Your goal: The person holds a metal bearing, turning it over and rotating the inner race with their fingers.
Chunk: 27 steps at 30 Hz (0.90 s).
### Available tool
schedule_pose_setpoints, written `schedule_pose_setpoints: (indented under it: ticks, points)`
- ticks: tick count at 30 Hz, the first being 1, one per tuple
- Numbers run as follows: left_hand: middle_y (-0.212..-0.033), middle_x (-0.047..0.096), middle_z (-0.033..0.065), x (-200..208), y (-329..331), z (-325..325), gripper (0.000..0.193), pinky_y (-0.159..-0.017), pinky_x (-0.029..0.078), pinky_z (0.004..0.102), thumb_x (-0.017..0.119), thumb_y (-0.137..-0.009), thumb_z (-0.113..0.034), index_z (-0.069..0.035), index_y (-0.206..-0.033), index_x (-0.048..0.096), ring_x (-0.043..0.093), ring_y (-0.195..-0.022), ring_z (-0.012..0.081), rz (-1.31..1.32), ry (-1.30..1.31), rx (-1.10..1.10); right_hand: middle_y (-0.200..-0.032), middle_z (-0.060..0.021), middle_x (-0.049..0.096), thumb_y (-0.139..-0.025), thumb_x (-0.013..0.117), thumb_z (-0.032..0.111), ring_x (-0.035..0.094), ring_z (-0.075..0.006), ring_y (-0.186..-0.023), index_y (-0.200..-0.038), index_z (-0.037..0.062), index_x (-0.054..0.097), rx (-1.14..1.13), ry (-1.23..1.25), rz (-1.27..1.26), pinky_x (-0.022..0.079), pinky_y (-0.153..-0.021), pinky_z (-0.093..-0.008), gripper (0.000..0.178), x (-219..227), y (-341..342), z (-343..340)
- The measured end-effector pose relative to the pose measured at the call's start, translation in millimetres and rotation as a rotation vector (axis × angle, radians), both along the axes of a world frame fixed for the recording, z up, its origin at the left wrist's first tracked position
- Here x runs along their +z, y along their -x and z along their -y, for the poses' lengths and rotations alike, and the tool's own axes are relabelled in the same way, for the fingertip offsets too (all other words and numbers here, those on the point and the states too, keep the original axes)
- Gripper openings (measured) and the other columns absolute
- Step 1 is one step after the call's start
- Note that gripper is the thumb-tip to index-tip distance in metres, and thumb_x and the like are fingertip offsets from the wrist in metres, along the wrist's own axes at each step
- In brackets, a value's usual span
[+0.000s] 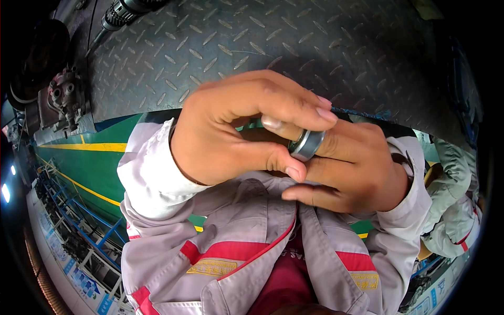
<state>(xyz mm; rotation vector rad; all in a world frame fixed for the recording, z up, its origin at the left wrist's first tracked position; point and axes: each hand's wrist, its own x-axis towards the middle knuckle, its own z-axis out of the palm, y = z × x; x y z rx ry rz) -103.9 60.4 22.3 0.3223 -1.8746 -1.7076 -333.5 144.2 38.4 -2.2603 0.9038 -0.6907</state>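
Observation:
A short silver metal ring [307,145] with a dark inner edge is between my two hands, above my lap and just in front of the plate's near edge. My left hand [231,126] is closed on it, index finger over the top and thumb beneath. From the right, my right hand [357,163] meets the ring. One of its fingers seems to pass through the hole, a fingertip showing on the far left side. The right thumb lies lower, apart from the ring. The ring's inside is mostly hidden by fingers.
A dark tread-patterned metal plate [226,47] spreads ahead of me. On its far left lies a geared shaft [123,14]; a cast metal part [65,97] stands at the left edge. At right a person in a light jacket [454,194] is close by. Blue railings [100,231] run along the left.

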Motion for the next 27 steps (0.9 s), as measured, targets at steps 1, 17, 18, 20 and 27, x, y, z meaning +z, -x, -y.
schedule_pose_setpoints:
  ticks: [1,17,18,20,27]
  points:
    - [-0.126,0.066,0.0262,0,0,-2,0.057,-0.097,0.059,0.0406,0.094,-0.070,-0.012,-0.002,-0.120,0.070,0.070,-0.114,0.0333,0.025,-0.005,0.012,-0.127,-0.0148,0.070,-0.073,0.088,0.023,0.072,-0.0292,-0.091,-0.101,0.0059,0.077,-0.007,-0.089,0.074,0.059,-0.076,-0.0355,0.034,0,-1,-1]
    - [-0.122,0.069,0.0215,-2,-6,-7,0.059,-0.095,0.057,0.0398,0.094,-0.070,-0.019,-0.001,-0.122,0.071,0.070,-0.113,0.0318,0.118,0.050,0.071,-0.124,-0.0143,0.070,-0.069,0.092,0.022,0.069,-0.0295,-0.100,-0.106,0.0086,0.079,0.085,-0.324,0.275,0.057,-0.085,-0.0350,0.041,-10,-2,3]
    - [-0.117,0.070,0.0173,-1,-6,-11,0.064,-0.095,0.054,0.0365,0.092,-0.074,-0.031,0.001,-0.124,0.068,0.069,-0.111,0.0271,0.166,-0.033,0.104,-0.126,-0.0140,0.070,-0.068,0.090,0.022,0.069,-0.0296,-0.099,-0.104,0.0092,0.079,0.066,-0.265,0.204,0.058,-0.083,-0.0351,0.040,-9,-3,3]
    - [-0.114,0.070,0.0153,1,-7,-14,0.064,-0.093,0.054,0.0344,0.089,-0.078,-0.037,0.002,-0.124,0.067,0.068,-0.108,0.0236,0.214,-0.114,0.117,-0.129,-0.0111,0.070,-0.067,0.088,0.022,0.069,-0.0274,-0.098,-0.101,0.0113,0.078,0.008,-0.081,-0.005,0.059,-0.075,-0.0340,0.038,-9,-6,1]
    - [-0.108,0.070,0.0057,11,0,-16,0.065,-0.067,0.050,0.0217,0.077,-0.090,-0.053,0.001,-0.125,0.063,0.061,-0.075,0.0067,0.341,-0.525,0.155,-0.110,-0.0032,0.069,-0.066,0.081,0.017,0.068,-0.0242,-0.096,-0.097,0.0145,0.077,-0.137,0.361,-0.252,0.054,-0.064,-0.0323,0.032,-12,-12,2]
